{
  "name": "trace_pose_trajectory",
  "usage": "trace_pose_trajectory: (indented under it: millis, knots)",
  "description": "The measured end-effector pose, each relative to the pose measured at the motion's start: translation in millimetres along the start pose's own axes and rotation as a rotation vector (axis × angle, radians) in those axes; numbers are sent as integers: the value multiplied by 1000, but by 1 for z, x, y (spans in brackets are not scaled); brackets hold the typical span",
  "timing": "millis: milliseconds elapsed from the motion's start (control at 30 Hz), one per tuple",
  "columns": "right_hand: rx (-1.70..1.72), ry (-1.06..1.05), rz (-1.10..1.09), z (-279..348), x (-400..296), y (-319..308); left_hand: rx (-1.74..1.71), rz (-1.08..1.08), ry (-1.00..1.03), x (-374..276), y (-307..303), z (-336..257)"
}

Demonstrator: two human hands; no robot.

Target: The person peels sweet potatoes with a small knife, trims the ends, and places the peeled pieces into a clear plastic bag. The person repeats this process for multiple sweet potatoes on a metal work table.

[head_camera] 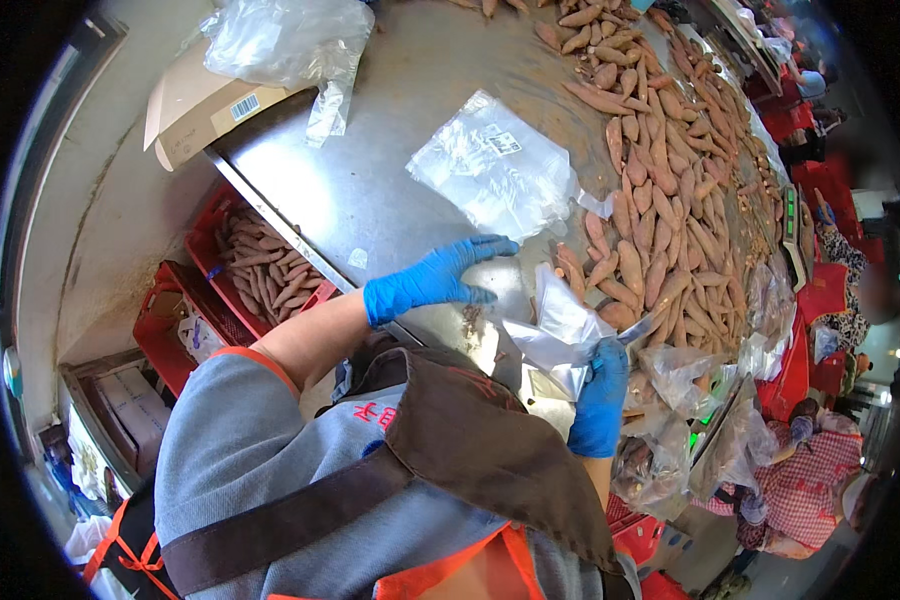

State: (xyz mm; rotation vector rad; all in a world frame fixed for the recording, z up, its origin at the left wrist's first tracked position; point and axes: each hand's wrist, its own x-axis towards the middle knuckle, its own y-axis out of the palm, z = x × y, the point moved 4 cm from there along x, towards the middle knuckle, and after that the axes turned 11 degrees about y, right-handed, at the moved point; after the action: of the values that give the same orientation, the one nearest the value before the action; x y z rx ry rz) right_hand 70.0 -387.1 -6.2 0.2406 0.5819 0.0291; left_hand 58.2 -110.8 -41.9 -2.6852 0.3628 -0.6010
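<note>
My left hand [442, 276], in a blue glove, is over the metal table with its fingers apart and nothing in it. Just beyond its fingertips lies a stack of clear plastic bags [487, 172] with a printed label. To the right, my right hand [602, 397], also gloved in blue, is closed on a crumpled clear plastic bag [562, 322]. Whether anything is inside that bag cannot be told. A large heap of sweet potatoes [667, 210] spreads over the table beyond and right of my right hand.
A red crate of sweet potatoes [270, 277] stands below the table's left edge [270, 210]. A cardboard box [210, 105] and plastic bags [292, 37] are at the upper left. Filled bags [652, 457] and a scale [793, 240] are at right, near co-workers [810, 480].
</note>
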Motion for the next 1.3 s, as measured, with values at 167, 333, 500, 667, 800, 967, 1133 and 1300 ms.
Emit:
trace_pose_trajectory:
  millis: [167,333,500,667,800,967,1133,1300]
  knots:
    - [392,196,166,16,-18,47,-1023,-128,-199,4,35,-15]
    - [540,257,216,0,2,38,-1371,-331,-451,16,30,-5]
    - [78,123,-16,-13,7,2,-1030,-472,-535,19,-11,7]
    - [54,238,262,-9,16,3,-888,-385,-602,26,-22,13]
    - [-171,180,160,-7,40,3,-814,-317,-621,33,-27,18]
    - [81,348,199,-19,45,2,-750,-265,-492,28,-39,37]
    - [-164,422,158,-21,40,23,-841,-118,-432,32,-39,33]
    - [-186,267,40,-27,53,10,-468,-239,-575,37,-67,40]
